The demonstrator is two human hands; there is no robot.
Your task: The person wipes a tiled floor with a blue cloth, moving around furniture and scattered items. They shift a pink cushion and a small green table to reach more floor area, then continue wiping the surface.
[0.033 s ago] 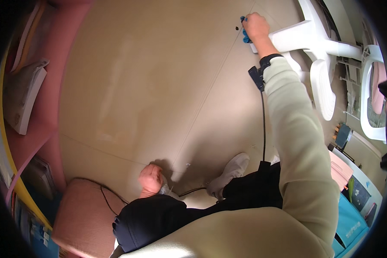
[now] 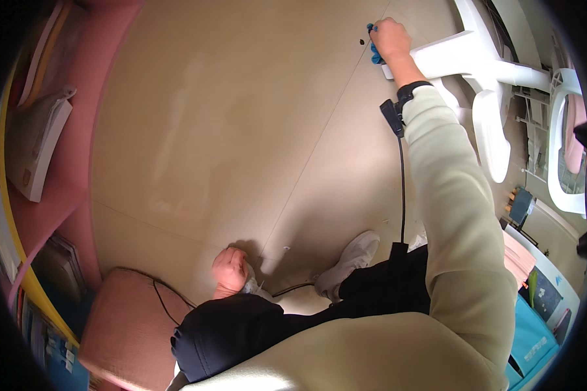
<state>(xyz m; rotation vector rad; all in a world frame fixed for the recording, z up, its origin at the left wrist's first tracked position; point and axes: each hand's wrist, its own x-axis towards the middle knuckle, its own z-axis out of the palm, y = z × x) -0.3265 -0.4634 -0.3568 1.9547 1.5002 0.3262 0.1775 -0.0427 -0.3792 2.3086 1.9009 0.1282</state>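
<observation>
My right hand (image 2: 392, 39) reaches far forward to the floor and closes around a crumpled blue cloth (image 2: 376, 55). The cloth shows along the fingers' left side, beside the end of a white leg of a chair base (image 2: 437, 57). Just left of this hand, a small dark bit (image 2: 362, 42) lies on the floor. My left hand (image 2: 229, 267) is low by my knee with its fingers curled in. What it holds, if anything, is hidden. Something whitish (image 2: 259, 290) shows close beside it, partly covered by my dark trouser leg.
Pink shelving (image 2: 114, 72) with books lines the left side, above a pink padded seat (image 2: 127, 326). A black cable (image 2: 402, 189) runs from a device on my right wrist. My pale shoe (image 2: 352, 260) stands on the beige floor. A turquoise bag (image 2: 535, 335) sits at the lower right.
</observation>
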